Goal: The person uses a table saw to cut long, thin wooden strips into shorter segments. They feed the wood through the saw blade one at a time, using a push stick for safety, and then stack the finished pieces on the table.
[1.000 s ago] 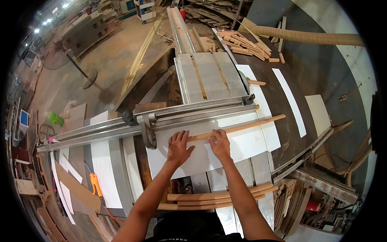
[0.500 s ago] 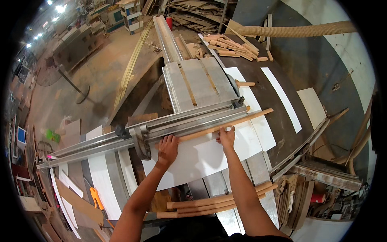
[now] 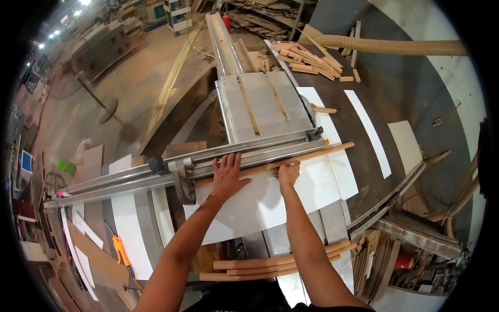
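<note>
Right hand pinches the wooden strip, left hand lies spread across it

The right hand (image 3: 287,174) grips a long, slim, light-brown wooden strip (image 3: 327,152) between thumb and fingers. The left hand (image 3: 227,179) is open, fingers splayed across the strip and over a silver metal rail (image 3: 280,151). The strip runs just beside that rail above a white flat sheet (image 3: 244,218), its right end beyond the sheet's right edge. Three brown curved wooden strips (image 3: 280,264) lie along the grey metal worktop's (image 3: 278,237) near edge. The step looks like lining up the strip; the next move calls for steady pressure toward the rail.
</note>
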`<state>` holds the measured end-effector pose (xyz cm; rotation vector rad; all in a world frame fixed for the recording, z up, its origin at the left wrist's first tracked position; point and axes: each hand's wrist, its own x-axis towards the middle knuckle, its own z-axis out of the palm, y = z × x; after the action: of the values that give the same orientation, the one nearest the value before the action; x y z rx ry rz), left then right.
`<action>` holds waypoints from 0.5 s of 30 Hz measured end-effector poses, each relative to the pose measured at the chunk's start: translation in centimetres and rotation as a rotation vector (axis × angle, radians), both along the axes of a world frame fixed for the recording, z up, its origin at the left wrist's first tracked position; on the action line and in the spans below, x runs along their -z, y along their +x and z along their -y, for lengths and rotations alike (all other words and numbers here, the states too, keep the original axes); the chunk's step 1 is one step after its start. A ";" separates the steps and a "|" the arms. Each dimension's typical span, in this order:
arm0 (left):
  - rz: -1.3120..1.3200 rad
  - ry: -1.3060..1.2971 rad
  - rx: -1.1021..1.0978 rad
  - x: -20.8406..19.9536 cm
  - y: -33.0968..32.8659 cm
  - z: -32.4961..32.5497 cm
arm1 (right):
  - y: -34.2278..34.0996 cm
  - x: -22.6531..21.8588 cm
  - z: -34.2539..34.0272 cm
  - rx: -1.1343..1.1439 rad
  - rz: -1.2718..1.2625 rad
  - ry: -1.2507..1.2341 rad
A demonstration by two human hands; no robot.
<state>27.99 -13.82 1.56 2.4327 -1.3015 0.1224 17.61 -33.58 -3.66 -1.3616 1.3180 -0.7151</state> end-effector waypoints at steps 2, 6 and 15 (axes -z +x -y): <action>0.027 0.006 -0.023 0.6 0.0 0.2 | 0.2 -0.2 -0.9 -0.009 0.025 0.000; 0.106 -0.023 -0.044 1.6 0.1 0.5 | 0.1 -1.2 -1.7 -0.047 0.058 0.011; 0.281 -0.143 -0.007 3.2 1.2 0.6 | -1.8 -0.5 2.0 0.031 0.056 -0.014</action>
<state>29.20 -14.47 -1.66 2.3594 -1.3467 0.5571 15.80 -35.53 -3.13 -1.3258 1.2947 -0.7794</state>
